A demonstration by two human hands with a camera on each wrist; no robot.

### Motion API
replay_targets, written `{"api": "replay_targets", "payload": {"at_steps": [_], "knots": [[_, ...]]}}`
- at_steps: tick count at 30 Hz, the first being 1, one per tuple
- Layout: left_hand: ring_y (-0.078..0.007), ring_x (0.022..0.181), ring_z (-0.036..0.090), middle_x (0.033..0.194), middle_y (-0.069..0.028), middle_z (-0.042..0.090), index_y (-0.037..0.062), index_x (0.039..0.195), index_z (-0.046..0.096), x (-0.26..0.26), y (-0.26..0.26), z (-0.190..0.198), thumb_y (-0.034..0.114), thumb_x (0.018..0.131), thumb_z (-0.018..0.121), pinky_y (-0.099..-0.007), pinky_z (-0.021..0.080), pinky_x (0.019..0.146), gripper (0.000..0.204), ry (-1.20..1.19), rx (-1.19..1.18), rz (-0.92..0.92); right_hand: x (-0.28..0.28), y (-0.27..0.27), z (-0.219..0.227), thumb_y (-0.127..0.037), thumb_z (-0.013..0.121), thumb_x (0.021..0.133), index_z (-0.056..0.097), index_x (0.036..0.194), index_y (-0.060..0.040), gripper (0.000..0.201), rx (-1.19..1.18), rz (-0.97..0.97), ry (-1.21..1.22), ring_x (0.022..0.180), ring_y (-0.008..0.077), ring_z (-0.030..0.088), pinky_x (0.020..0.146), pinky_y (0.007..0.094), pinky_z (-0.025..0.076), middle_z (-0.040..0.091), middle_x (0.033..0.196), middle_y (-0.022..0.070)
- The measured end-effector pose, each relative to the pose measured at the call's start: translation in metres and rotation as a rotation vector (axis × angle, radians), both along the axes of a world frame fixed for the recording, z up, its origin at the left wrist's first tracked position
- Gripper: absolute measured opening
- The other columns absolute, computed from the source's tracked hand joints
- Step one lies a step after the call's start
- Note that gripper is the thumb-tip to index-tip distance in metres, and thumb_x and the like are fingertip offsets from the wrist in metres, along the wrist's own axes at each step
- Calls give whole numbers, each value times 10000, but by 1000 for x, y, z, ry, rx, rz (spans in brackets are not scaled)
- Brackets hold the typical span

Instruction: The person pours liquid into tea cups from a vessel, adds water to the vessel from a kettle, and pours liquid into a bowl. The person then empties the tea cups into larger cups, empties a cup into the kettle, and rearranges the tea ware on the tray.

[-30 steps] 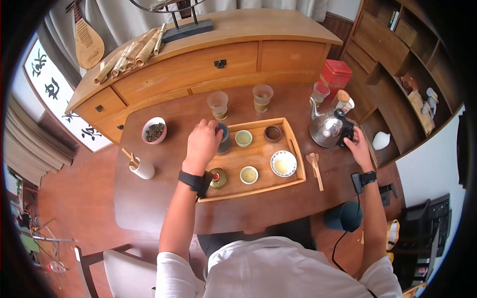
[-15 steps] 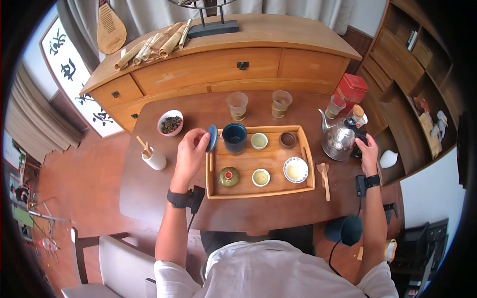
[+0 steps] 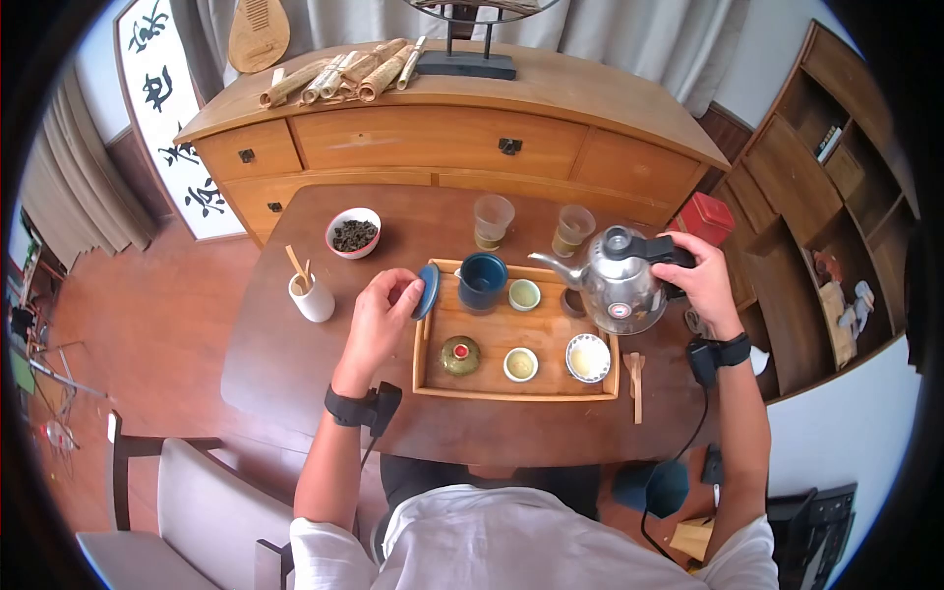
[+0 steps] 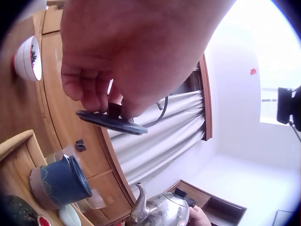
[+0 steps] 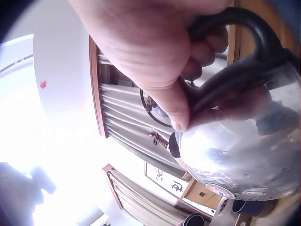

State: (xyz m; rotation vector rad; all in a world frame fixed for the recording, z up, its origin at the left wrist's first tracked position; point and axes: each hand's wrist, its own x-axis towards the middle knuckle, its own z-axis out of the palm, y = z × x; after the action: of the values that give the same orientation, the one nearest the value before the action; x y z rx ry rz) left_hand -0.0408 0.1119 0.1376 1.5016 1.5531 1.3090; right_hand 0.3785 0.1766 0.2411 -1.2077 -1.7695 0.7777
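Reference landmark: the rectangular wooden tray (image 3: 425,359) on the dark round wooden table (image 3: 285,364).

The left hand (image 3: 382,313) is positioned just beside the tray's left rim. Its fingertips (image 4: 94,96) pinch the knob of the dark blue round ceramic lid (image 3: 426,290); the lid is held clear of the tray, tilted on edge against the rim's upper-left corner. The dark blue ceramic cup (image 3: 482,279) stands uncovered inside the tray at its upper-left corner, just beside the lid.

The right hand (image 3: 698,280) grips the black handle of the polished steel kettle (image 3: 618,292), fingers curled fully round it and thumb pressed on top. The kettle is held above the tray's upper-right corner, spout directed left toward the blue cup.

Inside the tray: a small pale green cup (image 3: 524,294) right of the blue cup; a small olive-green lidded pot with a red knob (image 3: 459,355) at the lower left; a small white cup (image 3: 520,364) at the lower centre; a white saucer-shaped bowl (image 3: 588,358) at the lower right.

Outside the tray: two clear glass tumblers (image 3: 493,220) beyond the far rim; a white bowl of dark tea leaves (image 3: 354,233) to the upper left; a white ceramic holder with wooden sticks (image 3: 312,296) to the left; a wooden scoop (image 3: 635,379) beside the right rim.
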Motion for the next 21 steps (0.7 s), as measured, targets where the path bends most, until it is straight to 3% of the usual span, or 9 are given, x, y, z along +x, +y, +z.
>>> {"api": "replay_targets", "payload": {"at_steps": [11, 17, 21], "knots": [[-124, 677, 543, 785, -67, 603, -42, 1005, 661, -13, -11, -4, 190, 968, 663, -304, 481, 639, 235, -7, 40, 29, -63, 17, 19, -116, 865, 737, 692, 1140, 37, 465, 11, 71, -326, 855, 107, 674, 789, 273, 545, 730, 978, 77], [-137, 688, 544, 818, -85, 597, -45, 1000, 660, -14, -11, -7, 187, 965, 664, -310, 482, 654, 235, -14, 44, 20, -70, 23, 34, -165, 873, 718, 701, 1106, 45, 473, 80, 83, -467, 881, 202, 717, 835, 315, 539, 749, 979, 148], [-145, 695, 547, 825, -91, 598, -45, 1001, 662, -13, -11, -7, 186, 962, 667, -312, 483, 659, 234, -17, 45, 20, -80, 18, 52, -153, 865, 714, 703, 1096, 41, 458, 61, 107, -496, 870, 203, 715, 831, 318, 541, 746, 969, 149]]}}
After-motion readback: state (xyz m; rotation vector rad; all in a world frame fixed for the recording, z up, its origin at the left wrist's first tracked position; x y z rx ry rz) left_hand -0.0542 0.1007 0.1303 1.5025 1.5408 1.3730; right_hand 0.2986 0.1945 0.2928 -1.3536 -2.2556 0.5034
